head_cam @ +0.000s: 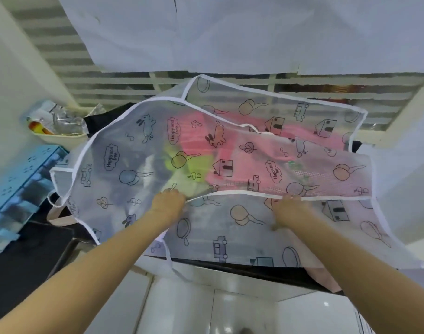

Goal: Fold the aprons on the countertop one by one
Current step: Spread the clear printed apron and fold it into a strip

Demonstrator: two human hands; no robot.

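A translucent white apron (230, 145) printed with houses, rabbits and "Happy and free" clouds lies spread over the dark countertop (32, 251). Its white-trimmed edge runs across the middle. My left hand (168, 203) grips the fabric at that edge, left of centre. My right hand (290, 208) pinches the same white trim further right. The near part of the apron hangs over the counter's front edge, with a tie strap (172, 263) dangling. Pink and yellow-green cloth (194, 165) shows through from under the apron.
A light blue plastic organiser (20, 189) stands at the left on the counter. Behind it sits a cream tub (59, 131) with crinkled clear packets. A louvred window (109, 83) and a white hanging cloth (230, 32) are at the back. White cabinet fronts (206, 309) are below.
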